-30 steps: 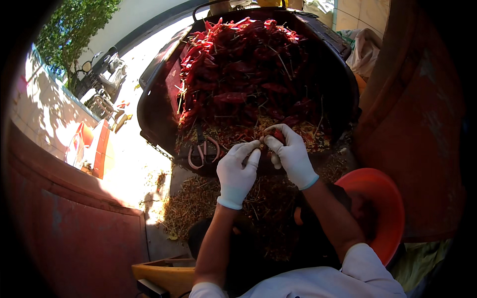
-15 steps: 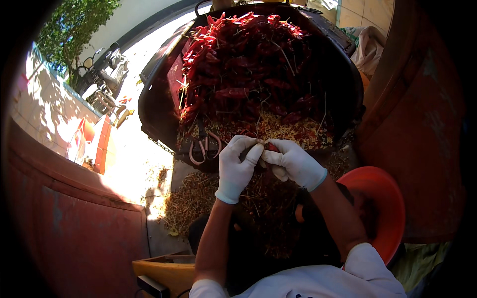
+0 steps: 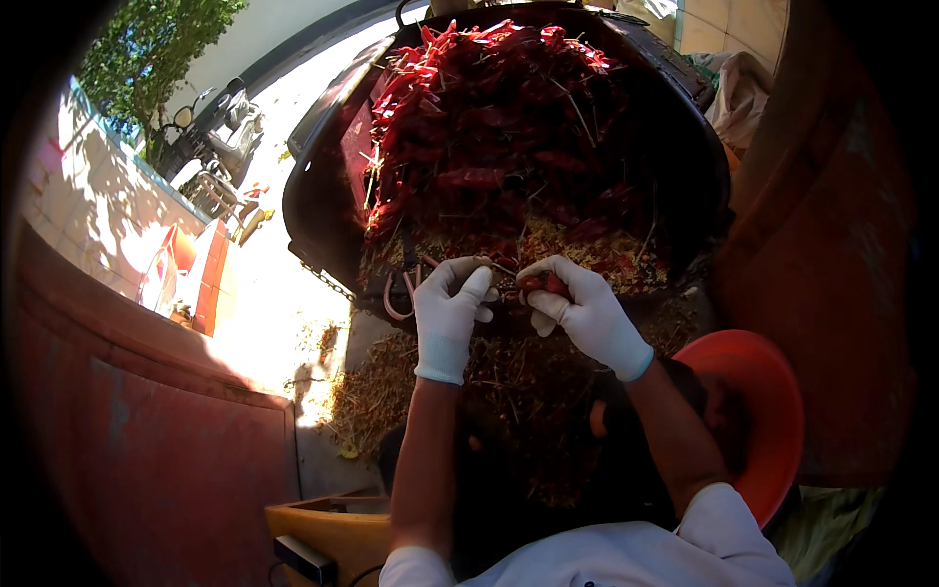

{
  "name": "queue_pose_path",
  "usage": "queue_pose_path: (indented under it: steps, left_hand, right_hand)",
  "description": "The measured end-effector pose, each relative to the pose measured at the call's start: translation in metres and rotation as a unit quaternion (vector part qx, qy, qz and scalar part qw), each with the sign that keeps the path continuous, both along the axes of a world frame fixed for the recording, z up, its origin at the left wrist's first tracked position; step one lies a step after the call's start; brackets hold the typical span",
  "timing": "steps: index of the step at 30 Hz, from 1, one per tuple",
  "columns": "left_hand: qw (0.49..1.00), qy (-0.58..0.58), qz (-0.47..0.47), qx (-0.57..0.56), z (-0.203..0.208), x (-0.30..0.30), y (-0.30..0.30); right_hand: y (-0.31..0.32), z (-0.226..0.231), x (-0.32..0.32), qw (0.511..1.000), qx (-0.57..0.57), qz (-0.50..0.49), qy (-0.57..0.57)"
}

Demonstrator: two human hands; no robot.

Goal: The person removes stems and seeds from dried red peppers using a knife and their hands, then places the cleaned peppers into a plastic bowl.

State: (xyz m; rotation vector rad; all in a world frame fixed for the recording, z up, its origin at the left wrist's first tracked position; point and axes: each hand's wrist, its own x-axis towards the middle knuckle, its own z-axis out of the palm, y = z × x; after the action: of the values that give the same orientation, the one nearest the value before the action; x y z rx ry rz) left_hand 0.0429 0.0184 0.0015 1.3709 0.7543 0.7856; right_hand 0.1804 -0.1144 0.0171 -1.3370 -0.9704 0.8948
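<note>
One leafy tree [image 3: 156, 59] stands at the far left; a two-wheeler [image 3: 220, 142] is parked near it in bright sun; toward the lower edge comes a yellowish wooden box [image 3: 333, 533], then loose stalks and scraps [image 3: 367, 406] on the ground; pink-handled scissors [image 3: 389, 298] lie at the near edge of a dark cart [image 3: 311, 210], partly behind the gloved left hand [image 3: 448, 311]; this hand's thumb and forefinger are together beside a thin stalk [image 3: 503, 267] (too small to tell whether they grip it); a heap of red chillies [image 3: 499, 147] fills the cart beyond; just right of the stalk, a single dark-red chilli [image 3: 550, 285] sits clamped between the thumb and fingers of the gloved right hand [image 3: 592, 311]; beside the right forearm [image 3: 675, 430] stands a red basin [image 3: 782, 411].
</note>
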Motion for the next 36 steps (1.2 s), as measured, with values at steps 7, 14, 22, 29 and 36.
queue_pose_path:
  steps: [7, 14, 22, 29, 36]
  left_hand:
    - [0.941, 0.203, 0.059, 0.262, -0.006, -0.009, 0.007]
    - [0.736, 0.522, 0.135, 0.410, -0.030, -0.034, 0.060]
    - [0.915, 0.212, 0.103, 0.327, -0.025, -0.026, 0.038]
    - [0.973, -0.008, -0.083, 0.214, 0.004, 0.007, -0.022]
    - [0.985, 0.007, -0.108, 0.132, 0.001, 0.004, -0.022]
  right_hand:
    - [-0.003, -0.003, 0.011, 0.994, 0.055, 0.010, 0.099]
    - [0.000, -0.018, 0.017, 0.991, 0.064, -0.010, 0.115]
    - [0.000, -0.011, 0.014, 0.997, -0.040, -0.064, -0.008]
    - [0.000, -0.015, 0.005, 0.997, -0.013, -0.007, -0.081]
    - [0.000, -0.021, 0.006, 0.985, -0.011, 0.010, -0.171]
